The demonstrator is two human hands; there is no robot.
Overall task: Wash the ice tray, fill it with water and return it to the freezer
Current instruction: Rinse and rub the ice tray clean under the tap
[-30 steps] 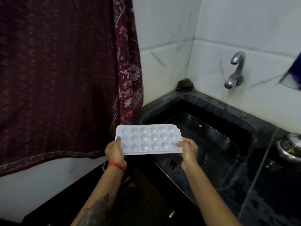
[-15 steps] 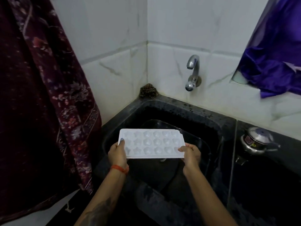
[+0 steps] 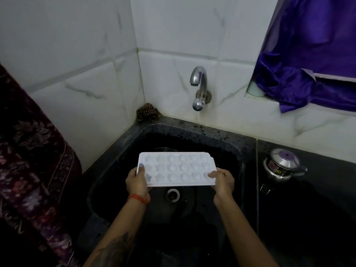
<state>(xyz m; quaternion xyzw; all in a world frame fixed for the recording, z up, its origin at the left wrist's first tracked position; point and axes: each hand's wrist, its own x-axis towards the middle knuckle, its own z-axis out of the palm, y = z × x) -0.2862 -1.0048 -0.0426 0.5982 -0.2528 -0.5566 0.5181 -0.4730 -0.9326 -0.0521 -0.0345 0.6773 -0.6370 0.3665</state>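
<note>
A white ice tray [image 3: 176, 168] with star and round moulds is held level over the black sink [image 3: 192, 135], above the drain [image 3: 172, 194]. My left hand [image 3: 137, 180] grips its left end, thumb on top. My right hand [image 3: 223, 181] grips its right near corner. The cells look empty. A metal tap [image 3: 198, 87] juts from the tiled wall beyond the tray; no water runs from it.
A brown scrubber [image 3: 147, 112] lies in the counter's back corner. A steel pot with a lid [image 3: 282, 164] stands on the black counter to the right. A dark red patterned cloth [image 3: 34, 160] hangs at the left, a purple cloth [image 3: 308, 54] at the upper right.
The view has swung right and nearer to the sink. The tray, still held in both hands, has moved from beside the sink to over its drain.
</note>
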